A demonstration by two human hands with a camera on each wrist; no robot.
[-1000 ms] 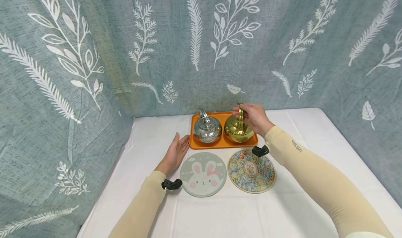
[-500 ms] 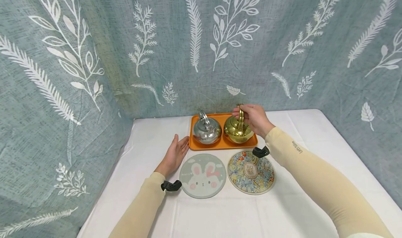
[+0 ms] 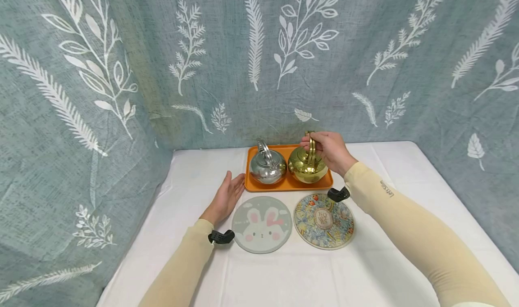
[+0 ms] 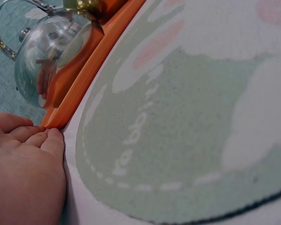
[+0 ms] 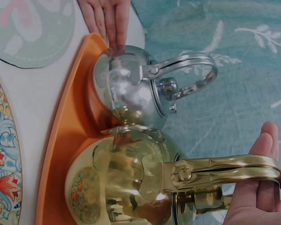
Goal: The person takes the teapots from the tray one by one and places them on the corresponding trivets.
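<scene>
My right hand (image 3: pixel 330 150) grips the arched handle of a shiny gold kettle (image 3: pixel 307 168). That kettle is upright in the right half of an orange tray (image 3: pixel 289 187); whether its base touches the tray cannot be made out. In the right wrist view the fingers (image 5: pixel 263 145) pass under the raised handle. Close beside it, to the left, a silver kettle (image 3: pixel 267 168) sits in the tray with its handle up. At the tray's left front corner, my left hand (image 3: pixel 224 198) has its fingers extended, and in the left wrist view the fingertips (image 4: pixel 50 136) touch the orange rim.
Two round mats lie in front of the tray: a grey-green one with a rabbit (image 3: pixel 261 226) at left, a floral one (image 3: pixel 324 221) at right. The white-covered table (image 3: pixel 284 280) meets a leaf-patterned teal curtain (image 3: pixel 227 73) close behind the tray.
The gold kettle has shifted very slightly left, nearer the silver kettle, in my right hand's grip. My left hand stays at the tray's corner.
</scene>
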